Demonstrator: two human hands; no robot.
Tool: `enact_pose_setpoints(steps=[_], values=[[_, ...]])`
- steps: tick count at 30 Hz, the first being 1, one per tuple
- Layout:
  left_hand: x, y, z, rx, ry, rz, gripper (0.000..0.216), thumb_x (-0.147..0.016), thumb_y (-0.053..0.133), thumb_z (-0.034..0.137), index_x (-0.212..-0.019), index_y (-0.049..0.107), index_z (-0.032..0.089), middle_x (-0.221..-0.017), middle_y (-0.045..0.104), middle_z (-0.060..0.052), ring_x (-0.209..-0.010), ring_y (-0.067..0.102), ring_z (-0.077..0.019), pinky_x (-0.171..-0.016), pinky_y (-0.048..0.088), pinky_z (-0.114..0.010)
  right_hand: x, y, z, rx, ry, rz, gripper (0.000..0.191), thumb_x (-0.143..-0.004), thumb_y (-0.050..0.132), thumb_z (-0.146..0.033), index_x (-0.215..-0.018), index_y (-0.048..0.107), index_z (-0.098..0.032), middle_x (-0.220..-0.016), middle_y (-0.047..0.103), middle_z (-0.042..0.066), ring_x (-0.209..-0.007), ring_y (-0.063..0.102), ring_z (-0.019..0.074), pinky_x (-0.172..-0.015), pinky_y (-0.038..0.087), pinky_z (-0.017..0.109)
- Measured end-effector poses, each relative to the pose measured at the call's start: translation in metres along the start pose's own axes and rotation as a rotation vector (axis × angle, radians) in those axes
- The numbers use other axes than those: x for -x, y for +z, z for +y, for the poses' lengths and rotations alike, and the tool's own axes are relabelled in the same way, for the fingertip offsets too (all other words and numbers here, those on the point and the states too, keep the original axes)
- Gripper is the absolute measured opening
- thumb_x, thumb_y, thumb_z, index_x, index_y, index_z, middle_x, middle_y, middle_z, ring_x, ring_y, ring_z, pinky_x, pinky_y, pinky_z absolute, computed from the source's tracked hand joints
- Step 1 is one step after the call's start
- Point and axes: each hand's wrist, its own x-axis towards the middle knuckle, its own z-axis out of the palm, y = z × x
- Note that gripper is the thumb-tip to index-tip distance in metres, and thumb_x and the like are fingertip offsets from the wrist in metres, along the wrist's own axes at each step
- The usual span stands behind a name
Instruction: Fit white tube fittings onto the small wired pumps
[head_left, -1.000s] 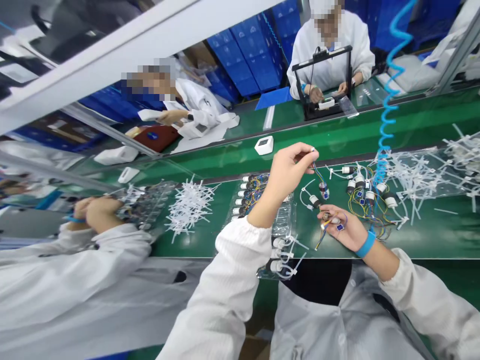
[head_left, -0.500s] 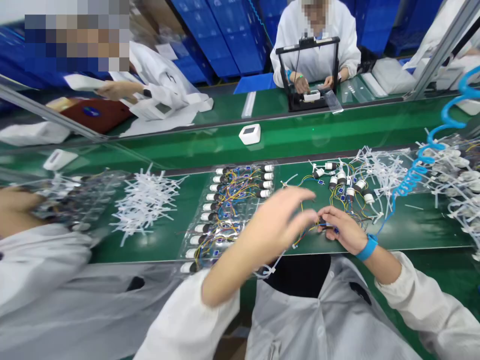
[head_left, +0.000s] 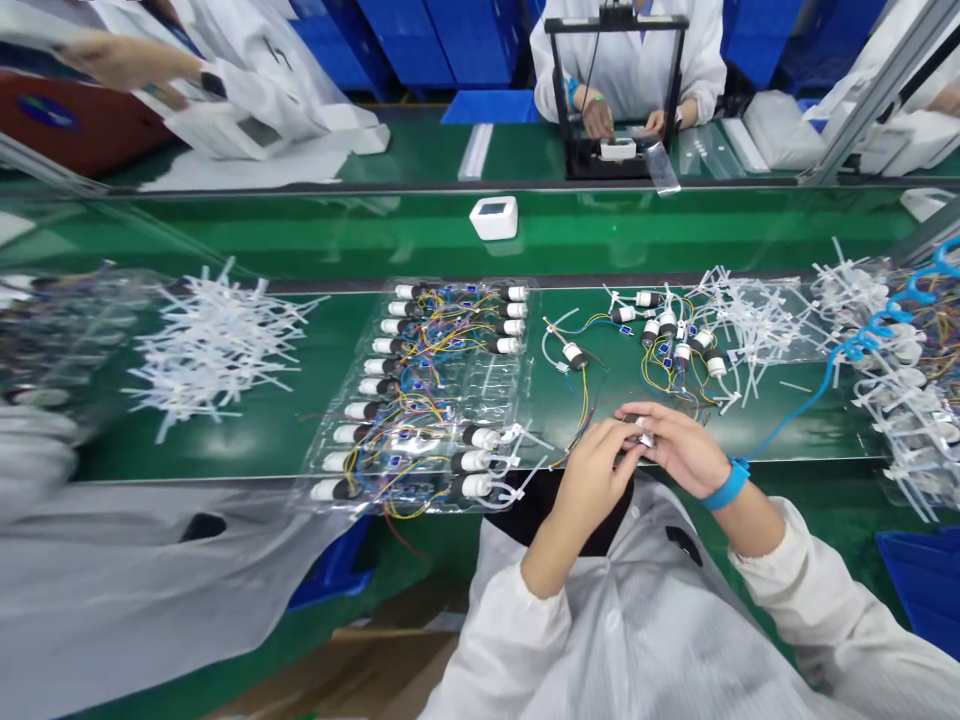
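Note:
In front of my body, my left hand (head_left: pixel 600 465) and my right hand (head_left: pixel 686 452) meet, fingertips pinched on a small black-and-white wired motor (head_left: pixel 643 436). Fingers cover most of it. Yellow and dark wires (head_left: pixel 582 415) run beside my left hand. A blue wrist strap (head_left: pixel 729 485) is on my right wrist. Just beyond the hands lies a single motor (head_left: pixel 574 355) with a white tube and wires. Farther right is a loose cluster of motors (head_left: pixel 682 350) with wires and small blue boards.
A clear plastic tray (head_left: pixel 487 385) holds rows of wired motors at left. White cable ties lie in piles, left (head_left: pixel 217 345) and right (head_left: pixel 769 325). A coiled blue cord (head_left: pixel 877 325) hangs at right. A white device (head_left: pixel 495 217) sits beyond the bench; co-workers stand nearby.
My left hand has come down from above the tray to join my right hand and closed on the held motor. The view has tilted downward.

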Motion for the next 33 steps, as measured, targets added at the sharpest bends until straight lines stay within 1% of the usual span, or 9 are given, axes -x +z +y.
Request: enact_pose_setpoints(steps=[6,9,11,15,19,23,26,29,33], values=[[-0.002,0.001,0.006,-0.007,0.008,0.005,0.019,-0.110,0.061,0.018,-0.123,0.073,0.025,-0.115,0.075,-0.008,-0.112,0.075,-0.0258,-0.098,0.060,-0.038,0.008,-0.008,-0.002,-0.024,-0.006,-0.023,0.036,-0.086,0.088,-0.022,-0.121,0.086,-0.020,-0.122,0.082,0.010,-0.106,0.076,0.0199,-0.095,0.063,0.032],[-0.004,-0.005,0.017,0.037,-0.005,0.069,0.015,-0.110,0.062,0.019,-0.118,0.072,0.025,-0.113,0.074,-0.007,-0.112,0.076,-0.0245,-0.098,0.061,-0.036,0.018,-0.010,-0.010,-0.013,-0.026,-0.113,0.049,-0.083,0.092,-0.019,-0.131,0.083,-0.023,-0.139,0.079,0.011,-0.118,0.075,0.0217,-0.105,0.061,0.034],[-0.004,-0.009,0.028,0.067,-0.018,0.106,0.012,-0.110,0.063,0.020,-0.116,0.071,0.026,-0.113,0.074,-0.007,-0.110,0.077,-0.0239,-0.092,0.061,-0.034,0.025,-0.010,-0.016,0.014,-0.040,-0.177,0.056,-0.083,0.095,-0.018,-0.137,0.081,-0.025,-0.148,0.075,0.011,-0.123,0.074,0.0218,-0.109,0.060,0.035],[-0.003,-0.006,0.043,0.083,-0.010,0.177,0.013,-0.109,0.064,0.021,-0.117,0.071,0.029,-0.113,0.074,-0.006,-0.107,0.077,-0.0240,-0.076,0.060,-0.030,0.032,-0.013,-0.024,0.036,-0.063,-0.261,0.057,-0.085,0.099,-0.024,-0.138,0.080,-0.025,-0.139,0.079,0.011,-0.121,0.076,0.0200,-0.110,0.060,0.035],[-0.003,0.005,0.037,0.011,0.018,0.251,0.016,-0.108,0.063,0.021,-0.119,0.071,0.030,-0.119,0.071,-0.008,-0.110,0.075,-0.0266,-0.085,0.062,-0.036,0.027,-0.026,-0.028,0.093,-0.057,-0.308,0.066,-0.080,0.103,-0.025,-0.141,0.077,-0.025,-0.135,0.079,0.008,-0.112,0.077,0.0174,-0.103,0.061,0.032],[-0.006,0.011,0.021,-0.102,0.023,0.137,0.035,-0.108,0.063,0.026,-0.142,0.066,0.035,-0.136,0.067,-0.012,-0.118,0.071,-0.0312,-0.098,0.063,-0.047,0.019,-0.040,-0.031,0.186,-0.036,-0.348,0.067,-0.084,0.101,-0.031,-0.144,0.073,-0.024,-0.131,0.077,0.009,-0.120,0.076,0.0229,-0.107,0.060,0.038],[-0.009,0.013,0.010,-0.170,0.022,0.044,0.051,-0.111,0.056,0.024,-0.159,0.057,0.040,-0.146,0.063,-0.014,-0.125,0.068,-0.0337,-0.104,0.062,-0.053,0.013,-0.048,-0.029,0.215,-0.064,-0.342,0.066,-0.083,0.102,-0.031,-0.141,0.070,-0.025,-0.128,0.074,0.006,-0.118,0.074,0.0206,-0.104,0.060,0.035],[-0.009,0.016,0.003,-0.101,0.034,-0.070,0.054,-0.111,0.052,0.020,-0.161,0.056,0.041,-0.145,0.064,-0.013,-0.123,0.073,-0.0305,-0.102,0.065,-0.047,0.009,-0.054,-0.022,0.235,-0.073,-0.324,0.079,-0.082,0.102,-0.032,-0.150,0.061,-0.029,-0.128,0.071,0.005,-0.111,0.072,0.0171,-0.101,0.059,0.031],[-0.006,0.018,-0.003,0.066,-0.021,-0.186,0.056,-0.108,0.052,0.014,-0.158,0.056,0.038,-0.146,0.066,-0.012,-0.127,0.076,-0.0287,-0.100,0.068,-0.040,0.009,-0.059,-0.013,0.340,-0.042,-0.365,0.104,-0.075,0.106,-0.033,-0.163,0.051,-0.033,-0.131,0.069,0.006,-0.104,0.072,0.0169,-0.095,0.060,0.031]])
